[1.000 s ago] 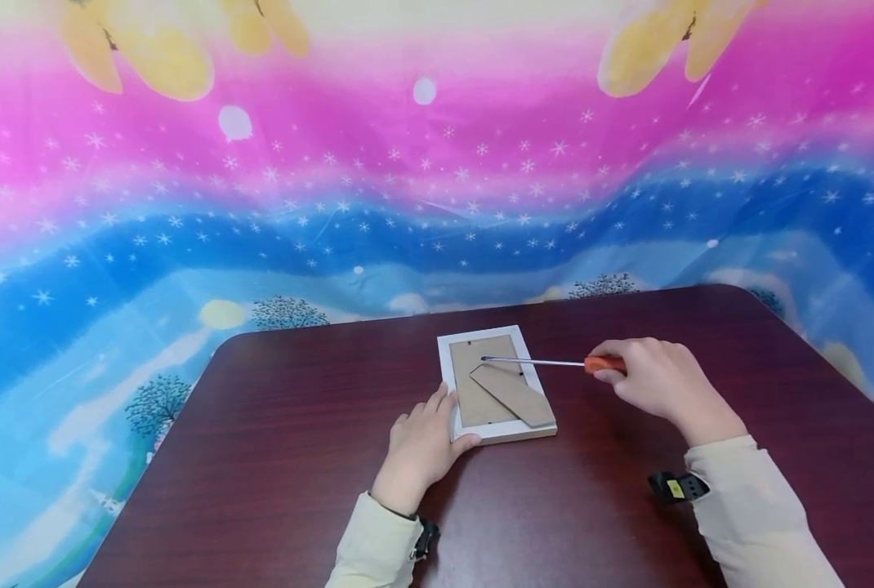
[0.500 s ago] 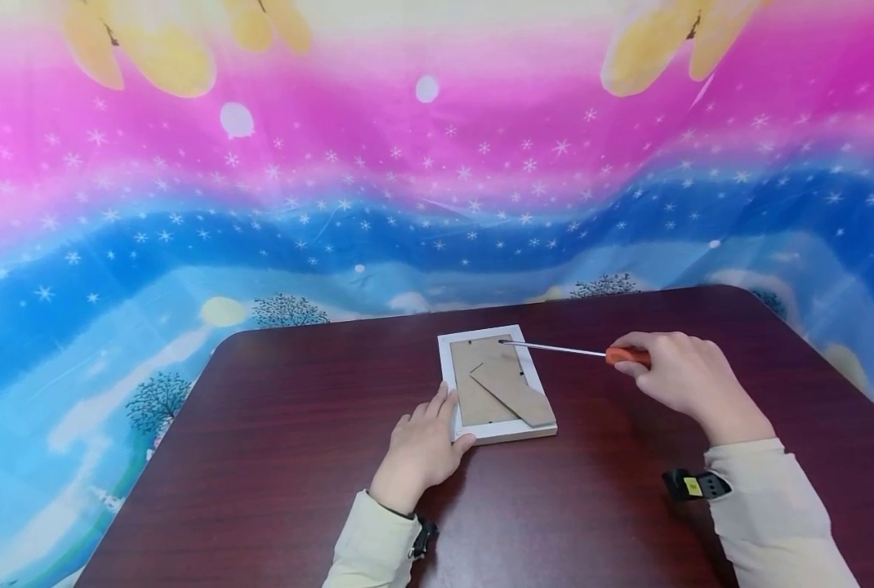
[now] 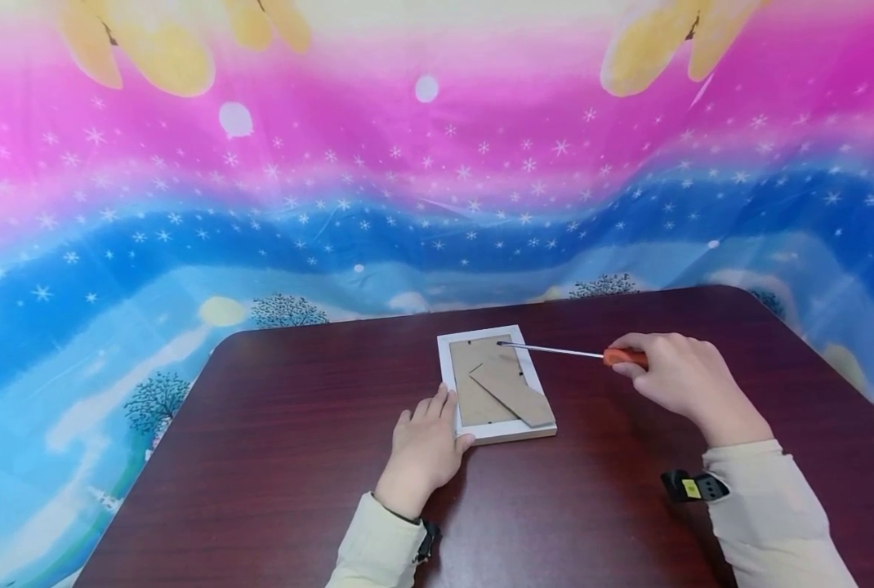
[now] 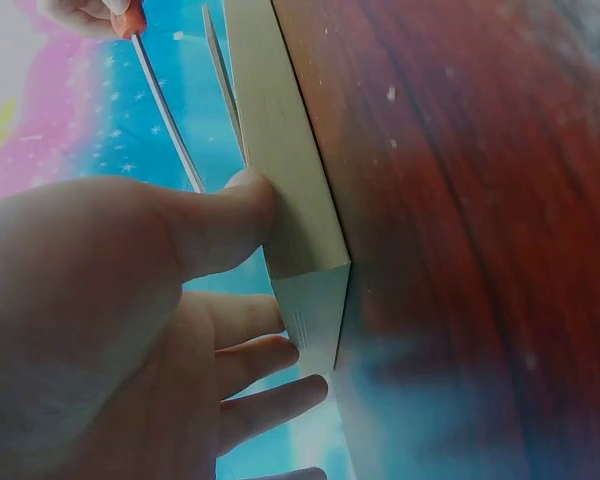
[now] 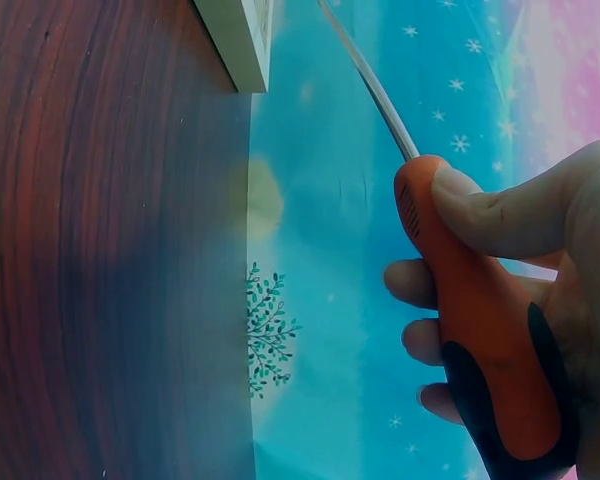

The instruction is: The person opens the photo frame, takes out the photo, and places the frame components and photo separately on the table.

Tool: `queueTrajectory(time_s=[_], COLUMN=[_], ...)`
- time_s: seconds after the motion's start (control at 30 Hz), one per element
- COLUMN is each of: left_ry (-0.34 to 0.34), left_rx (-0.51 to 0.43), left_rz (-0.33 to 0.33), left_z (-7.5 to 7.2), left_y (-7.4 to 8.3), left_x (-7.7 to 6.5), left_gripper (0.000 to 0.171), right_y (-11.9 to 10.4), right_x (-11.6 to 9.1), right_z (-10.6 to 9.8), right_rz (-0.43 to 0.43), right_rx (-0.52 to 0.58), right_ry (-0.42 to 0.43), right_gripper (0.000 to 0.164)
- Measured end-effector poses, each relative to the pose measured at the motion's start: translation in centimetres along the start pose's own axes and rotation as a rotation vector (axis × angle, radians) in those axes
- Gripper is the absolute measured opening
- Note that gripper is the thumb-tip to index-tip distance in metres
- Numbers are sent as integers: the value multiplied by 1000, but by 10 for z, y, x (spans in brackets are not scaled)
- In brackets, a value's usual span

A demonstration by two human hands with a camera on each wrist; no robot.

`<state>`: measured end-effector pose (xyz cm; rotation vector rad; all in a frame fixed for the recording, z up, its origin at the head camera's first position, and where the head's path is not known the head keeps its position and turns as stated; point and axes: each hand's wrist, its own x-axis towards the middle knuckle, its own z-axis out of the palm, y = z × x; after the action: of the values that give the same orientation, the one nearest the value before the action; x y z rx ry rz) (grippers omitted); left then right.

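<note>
A white picture frame (image 3: 443, 353) lies face down on the table, showing its brown backing board (image 3: 474, 400) and angled easel stand (image 3: 514, 396). My left hand (image 3: 425, 445) steadies its near left corner, thumb against the near edge and fairly straight fingers along the left side. My right hand (image 3: 675, 371) grips a screwdriver (image 5: 490, 320) by its orange and black handle, thumb laid along it. Its long metal shaft (image 3: 555, 350) reaches left over the frame, and the dark tip overlaps the backing near the top right corner in the head view.
The dark reddish-brown wooden table (image 3: 297, 474) has rounded far corners. Behind it hangs a colourful backdrop cloth (image 3: 378, 180) with snowflakes and trees. Small black tabs (image 3: 487, 422) sit along the backing's border.
My right hand has moved to the right with the screwdriver, its tip going from the stand's upper end to the backing's upper right. The left hand and frame stay nearly still.
</note>
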<state>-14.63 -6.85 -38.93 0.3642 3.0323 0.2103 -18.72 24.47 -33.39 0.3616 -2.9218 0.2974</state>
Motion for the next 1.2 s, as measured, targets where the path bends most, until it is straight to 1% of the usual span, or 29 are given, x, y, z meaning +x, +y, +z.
queueTrajectory(time_s=[0.13,0.3,0.53,0.63,0.8,0.9,1.0,1.07,1.13,1.2], left_ry=[19,25,44,61,117,162,190,182,162,126], left_rx=[9,40,156,188,222,233,218,180,111,25], left_rz=[-2,-14,-33,-45,-59,-50,-32,-16,6,30], left_z=[0,1,2,3,5,6,6,6,5,4], left_y=[2,5,15,20,25,25,23,18,12,4], left_x=[0,0,-3,-4,-5,-5,-4,-3,-1,1], left_gripper=[67,69,69,69,72,73,74,75,77,77], right_y=[-1,-2,-3,-4,-5,-6,-7,-8,-8,-9], right_x=[0,1,1,1,1,1,1,1,1,0], right_z=[-1,0,0,1,2,2,2,2,2,2], right_rz=[-6,-12,-20,-20,-27,-25,-25,-25,-26,-25], right_rx=[-9,-26,-32,-27,-30,-32,-29,-29,-29,-31], right_ry=[4,8,21,16,16,18,19,22,24,29], right_gripper=[32,31,29,30,29,29,30,29,29,29])
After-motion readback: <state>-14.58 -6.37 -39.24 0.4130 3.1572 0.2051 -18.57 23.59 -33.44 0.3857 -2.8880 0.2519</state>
